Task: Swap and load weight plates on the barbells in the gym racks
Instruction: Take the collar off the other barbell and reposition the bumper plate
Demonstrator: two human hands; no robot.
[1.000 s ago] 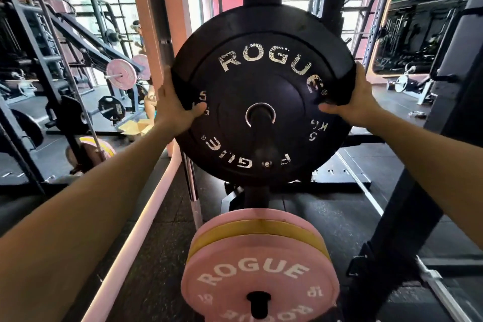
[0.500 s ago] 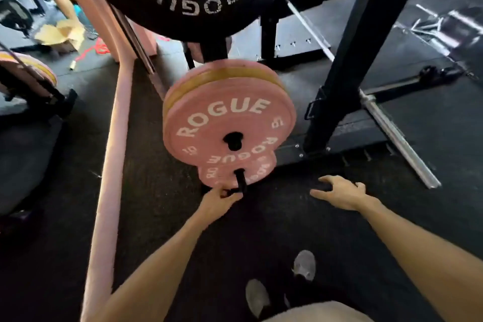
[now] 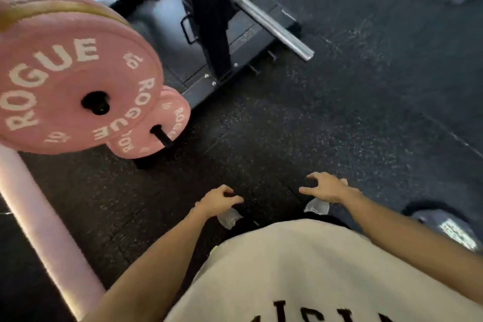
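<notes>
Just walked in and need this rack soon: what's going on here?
A person stands over the rubber floor beside the rack's plate storage, holding nothing. The left hand and right hand hang loosely curled and empty. A large pink plate and a small pink plate sit on storage pegs, untouched. A bare barbell sleeve lies beyond.

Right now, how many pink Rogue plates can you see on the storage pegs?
2: a large pink plate at the left, and a small pink plate lower right of it, partly behind. Others may be hidden behind them.
</notes>
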